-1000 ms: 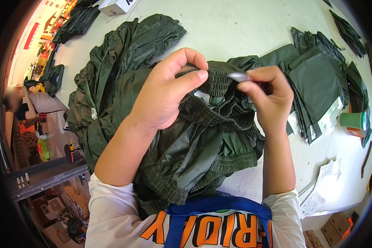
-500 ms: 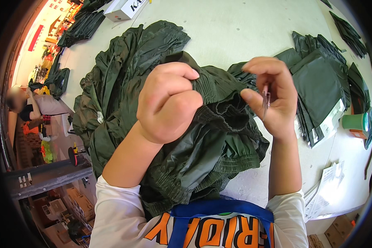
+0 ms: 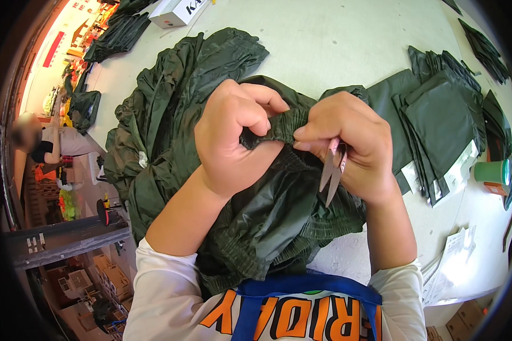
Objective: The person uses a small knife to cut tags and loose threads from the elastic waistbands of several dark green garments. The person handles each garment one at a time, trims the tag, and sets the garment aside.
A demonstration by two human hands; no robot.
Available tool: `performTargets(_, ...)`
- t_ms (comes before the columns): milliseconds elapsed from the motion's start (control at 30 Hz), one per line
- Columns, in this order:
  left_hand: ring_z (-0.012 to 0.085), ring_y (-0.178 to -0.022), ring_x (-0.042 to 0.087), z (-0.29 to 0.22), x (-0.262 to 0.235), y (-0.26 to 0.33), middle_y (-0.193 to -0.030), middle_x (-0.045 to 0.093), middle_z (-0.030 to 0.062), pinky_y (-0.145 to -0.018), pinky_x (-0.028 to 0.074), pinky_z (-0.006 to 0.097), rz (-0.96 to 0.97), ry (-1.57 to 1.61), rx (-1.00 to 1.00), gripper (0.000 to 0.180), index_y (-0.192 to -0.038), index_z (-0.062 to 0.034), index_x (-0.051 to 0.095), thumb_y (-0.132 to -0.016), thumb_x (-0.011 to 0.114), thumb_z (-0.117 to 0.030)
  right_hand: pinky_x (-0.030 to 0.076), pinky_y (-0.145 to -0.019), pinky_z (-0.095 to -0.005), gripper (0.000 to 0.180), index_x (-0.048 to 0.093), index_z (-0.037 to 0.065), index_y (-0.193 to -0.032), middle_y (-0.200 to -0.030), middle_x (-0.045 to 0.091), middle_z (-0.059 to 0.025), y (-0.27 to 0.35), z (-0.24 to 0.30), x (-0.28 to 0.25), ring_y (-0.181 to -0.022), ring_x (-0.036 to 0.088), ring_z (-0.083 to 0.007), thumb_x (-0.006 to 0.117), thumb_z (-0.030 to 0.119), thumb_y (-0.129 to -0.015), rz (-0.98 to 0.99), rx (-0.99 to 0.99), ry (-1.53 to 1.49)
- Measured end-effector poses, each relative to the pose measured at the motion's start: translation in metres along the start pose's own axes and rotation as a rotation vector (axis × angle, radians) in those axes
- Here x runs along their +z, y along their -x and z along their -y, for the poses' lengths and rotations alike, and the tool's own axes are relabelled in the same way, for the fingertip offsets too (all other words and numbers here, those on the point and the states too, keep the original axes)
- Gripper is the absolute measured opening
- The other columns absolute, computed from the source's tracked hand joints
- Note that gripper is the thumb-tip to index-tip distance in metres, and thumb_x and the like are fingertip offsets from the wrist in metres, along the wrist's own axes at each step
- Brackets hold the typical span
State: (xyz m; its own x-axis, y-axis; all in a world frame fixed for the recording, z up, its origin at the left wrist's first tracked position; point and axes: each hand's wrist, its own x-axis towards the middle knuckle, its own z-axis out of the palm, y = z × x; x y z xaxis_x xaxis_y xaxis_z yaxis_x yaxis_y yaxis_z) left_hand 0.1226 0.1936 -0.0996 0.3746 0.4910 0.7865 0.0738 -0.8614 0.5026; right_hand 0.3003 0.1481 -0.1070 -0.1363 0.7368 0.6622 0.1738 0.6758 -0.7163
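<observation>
A dark green garment [image 3: 250, 221] with gathered elastic edges lies bunched beneath my hands. My left hand [image 3: 224, 142] is closed on its elastic band [image 3: 283, 124], fingers curled over the edge. My right hand [image 3: 358, 145] pinches the same band between thumb and finger, a short way to the right. Tucked in the right hand are small thread snips [image 3: 333, 170], their two metal blades pointing down and slightly apart. Between the hands, the band is folded and held up off the pile. Part of it is hidden behind my left fingers.
More crumpled dark green garments [image 3: 148, 119] spread to the left. Folded green pieces [image 3: 438, 108] are stacked at the right, near a green round container [image 3: 491, 171] and paper sheets [image 3: 452, 256]. A white box [image 3: 179, 12] stands at the back. Another person [image 3: 54, 142] is at far left.
My right hand has come left and down from its raised position and now grips the band. The snips turned so their blades show. My left hand has shifted its hold on the band.
</observation>
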Motion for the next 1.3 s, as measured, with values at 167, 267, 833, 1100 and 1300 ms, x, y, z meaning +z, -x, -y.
performTargets(167, 0.0195, -0.068, 0.059, -0.002, 0.001, 0.0, -0.075, 0.057, 0.008, -0.058, 0.043, 0.026, 0.019, -0.042, -0.016, 0.036, -0.076, -0.0074, 0.05, -0.052, 0.068, 0.013, 0.041, -0.062, -0.0204, 0.005, 0.057, 0.002, -0.087, -0.077, 0.055, 0.0005, 0.005, 0.003, 0.007, -0.068, 0.049, -0.0078, 0.062, 0.002, -0.085, -0.12, 0.35, -0.363)
performTargets(267, 0.0186, -0.068, 0.058, -0.002, 0.0, 0.0, -0.075, 0.057, 0.0078, -0.058, 0.042, 0.025, 0.032, -0.046, -0.001, 0.035, -0.078, -0.0073, 0.052, -0.055, 0.069, 0.012, 0.038, -0.063, -0.0188, 0.008, 0.056, 0.0, -0.092, -0.08, 0.053, 0.005, 0.006, 0.006, 0.005, -0.069, 0.045, -0.004, 0.059, 0.008, -0.091, -0.155, 0.559, -0.687)
performTargets(833, 0.0209, -0.072, 0.061, 0.0, 0.002, 0.006, -0.079, 0.056, 0.0105, -0.059, 0.049, 0.027, -0.015, 0.099, -0.055, 0.035, -0.08, -0.0067, 0.051, -0.057, 0.07, 0.013, 0.05, -0.068, -0.0233, 0.023, 0.065, 0.0, -0.093, -0.083, 0.063, -0.0058, 0.031, 0.014, -0.009, -0.073, 0.06, -0.0114, 0.076, 0.003, -0.072, -0.225, 0.37, 0.001)
performTargets(1100, 0.0209, -0.071, 0.061, 0.0, 0.004, 0.005, -0.08, 0.058, 0.0117, -0.056, 0.049, 0.026, -0.017, 0.086, -0.021, 0.035, -0.08, -0.007, 0.053, -0.056, 0.071, 0.012, 0.049, -0.068, -0.0219, 0.023, 0.065, -0.001, -0.093, -0.082, 0.063, -0.0043, 0.031, 0.015, -0.012, -0.074, 0.059, -0.0092, 0.076, 0.003, -0.073, -0.255, 0.427, -0.076)
performTargets(1300, 0.0216, -0.071, 0.061, 0.0, 0.003, 0.006, -0.082, 0.059, 0.0121, -0.055, 0.048, 0.027, 0.009, 0.079, -0.008, 0.036, -0.079, -0.0069, 0.053, -0.056, 0.072, 0.012, 0.049, -0.07, -0.0214, 0.022, 0.064, -0.001, -0.093, -0.082, 0.062, -0.004, 0.026, 0.014, -0.013, -0.076, 0.059, -0.0085, 0.075, 0.002, -0.074, -0.234, 0.438, -0.113)
